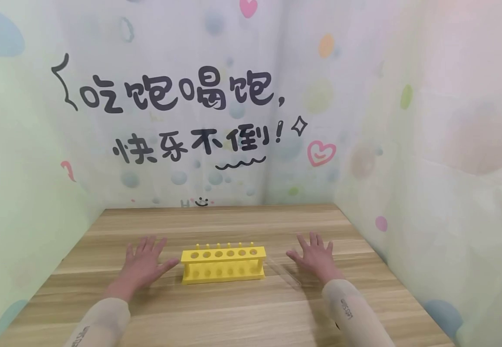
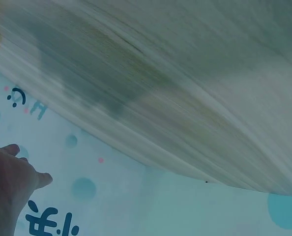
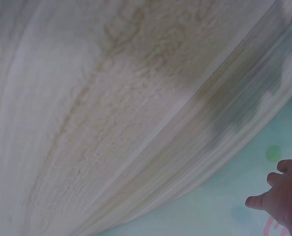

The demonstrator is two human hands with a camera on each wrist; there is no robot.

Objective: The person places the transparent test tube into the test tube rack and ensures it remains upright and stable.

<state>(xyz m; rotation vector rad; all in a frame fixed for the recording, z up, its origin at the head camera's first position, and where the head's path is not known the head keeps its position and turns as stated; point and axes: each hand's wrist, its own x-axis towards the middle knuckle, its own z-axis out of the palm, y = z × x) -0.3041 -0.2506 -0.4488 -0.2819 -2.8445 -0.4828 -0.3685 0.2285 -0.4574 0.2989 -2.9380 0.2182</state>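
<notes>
Two risks: my judgement, one at each end of the rack (image 1: 224, 260), taking 12 o'clock as the far edge of the worktop (image 1: 224, 313).
Rack nudge: the left thumb (image 1: 169, 264) stretches toward 3 o'clock and stops just beside the rack's 9 o'clock end; a careless slide that way could shove or twist the rack, as nothing visible fixes it down.
Clear thing (image 1: 284, 271): a faint see-through outline, probably a tube, lies slanted off the rack's 3 o'clock end; it nearly melts into the wood grain, so it could be missed, brushed and set rolling.
Left grip (image 1: 143, 264): palm down, fingers straight and fanned toward 12 o'clock, holding nothing; the rack is at its 3 o'clock, very near, though whether the thumb touches it I cannot tell.
Right grip (image 1: 317, 260): spread likewise, fingers toward 11 and 12 o'clock, holding nothing; the rack is at its 9 o'clock, farther off than on the left side, with the clear thing between.
Rack stance: yellow, upright, between both grips, its six holes in a row from 9 to 3 o'clock.
Left wrist view: only a yellow corner of it, at 10 o'clock.
</notes>
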